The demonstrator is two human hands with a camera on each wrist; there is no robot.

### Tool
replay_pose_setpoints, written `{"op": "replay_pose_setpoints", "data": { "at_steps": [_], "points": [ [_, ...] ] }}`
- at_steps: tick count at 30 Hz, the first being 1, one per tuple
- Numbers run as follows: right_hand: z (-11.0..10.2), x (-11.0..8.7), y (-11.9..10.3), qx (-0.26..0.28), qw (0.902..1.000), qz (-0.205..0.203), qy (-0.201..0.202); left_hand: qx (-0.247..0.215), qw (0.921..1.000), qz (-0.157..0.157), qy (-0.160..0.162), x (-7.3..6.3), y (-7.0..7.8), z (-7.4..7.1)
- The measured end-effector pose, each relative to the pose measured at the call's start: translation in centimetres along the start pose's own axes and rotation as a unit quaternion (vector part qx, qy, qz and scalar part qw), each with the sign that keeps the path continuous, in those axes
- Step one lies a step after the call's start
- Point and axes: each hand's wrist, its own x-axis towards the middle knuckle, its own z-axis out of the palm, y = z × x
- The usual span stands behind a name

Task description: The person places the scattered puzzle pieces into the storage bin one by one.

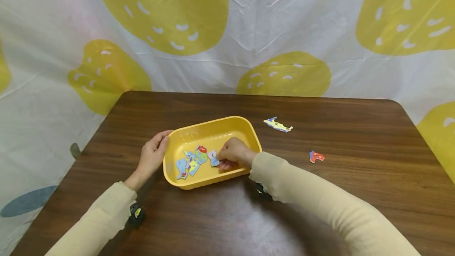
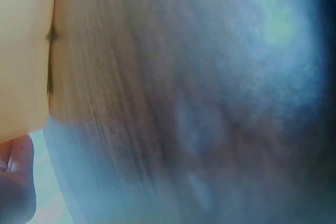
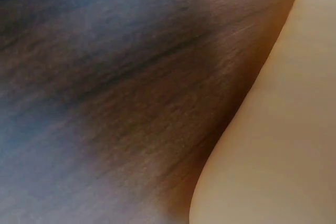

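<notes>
The work with the jigsaw pieces looks partway along: a cluster of pieces (image 1: 192, 165) lies in the yellow tub (image 1: 224, 127), set left of the tabletop's (image 1: 373, 137) middle, while a pale piece (image 1: 278, 124) near the far edge and a red piece (image 1: 316, 156) toward the right edge remain outside. Inside the tub, the right hand (image 1: 234, 152) pinches a blue-and-white piece (image 1: 214, 159); the left hand (image 1: 152, 155) touches its left end, whether gripping I cannot tell.
</notes>
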Motion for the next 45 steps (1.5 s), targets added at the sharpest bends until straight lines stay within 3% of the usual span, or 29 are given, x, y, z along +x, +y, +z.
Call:
{"op": "replay_pose_setpoints", "data": {
  "at_steps": [27,37,45],
  "points": [
    [0.4,0.1,-0.1,-0.019,0.9997,0.011,-0.013,0.014,0.9999,0.0,0.002,0.0,0.0,0.0],
    [-0.5,-0.3,-0.6,0.034,0.9986,-0.041,-0.007,-0.001,0.9999,0.011,-0.012,-0.4,-0.1,-0.1],
    [-3.5,-2.9,-1.1,0.129,0.9873,-0.092,-0.004,0.002,0.9999,0.007,-0.011,-0.5,-0.1,-0.3]
  ]
}}
